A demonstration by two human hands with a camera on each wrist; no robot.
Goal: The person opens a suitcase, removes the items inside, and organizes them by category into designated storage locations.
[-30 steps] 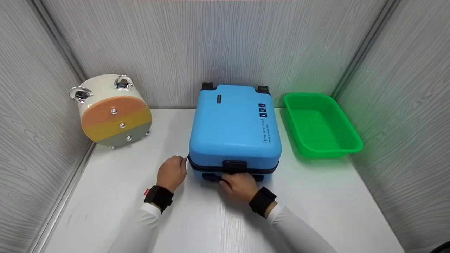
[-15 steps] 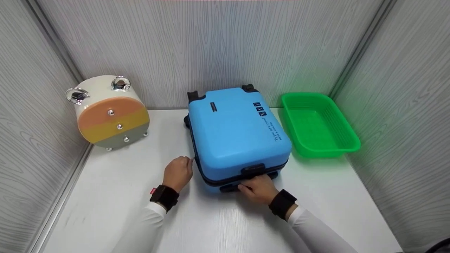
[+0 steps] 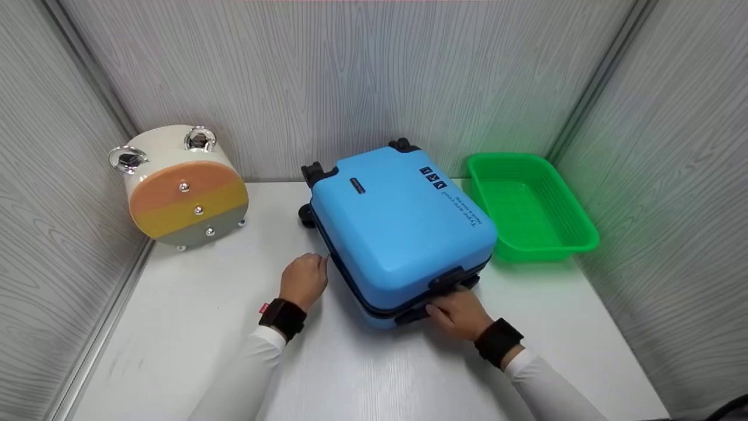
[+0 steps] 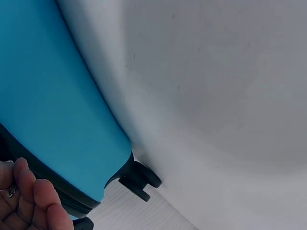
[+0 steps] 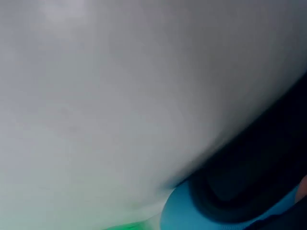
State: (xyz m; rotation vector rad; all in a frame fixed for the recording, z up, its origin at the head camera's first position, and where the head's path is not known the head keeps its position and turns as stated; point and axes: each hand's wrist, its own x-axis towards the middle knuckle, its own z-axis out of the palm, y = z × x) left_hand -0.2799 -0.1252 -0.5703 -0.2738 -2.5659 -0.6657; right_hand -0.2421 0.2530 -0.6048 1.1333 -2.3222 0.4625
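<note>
A blue hard-shell suitcase lies flat and turned at an angle on the white table. My left hand is at its left side, pinching a small metal zipper pull beside the black zipper seam. At the near end, my right hand grips the black carry handle, its fingers mostly hidden behind it. Only a sliver of that hand shows in the right wrist view, next to the dark handle. The zipper seam looks closed along the visible sides.
A green plastic basket stands right of the suitcase, close to its corner. At the back left is a round striped drawer box with shiny ring ears. Grey wood-grain walls enclose the back and sides. Black wheels stick out at the suitcase's far end.
The suitcase has swung round, its near end moving right and its left side now facing me more. My right hand moved right with the handle; my left hand followed along the seam, slightly farther away.
</note>
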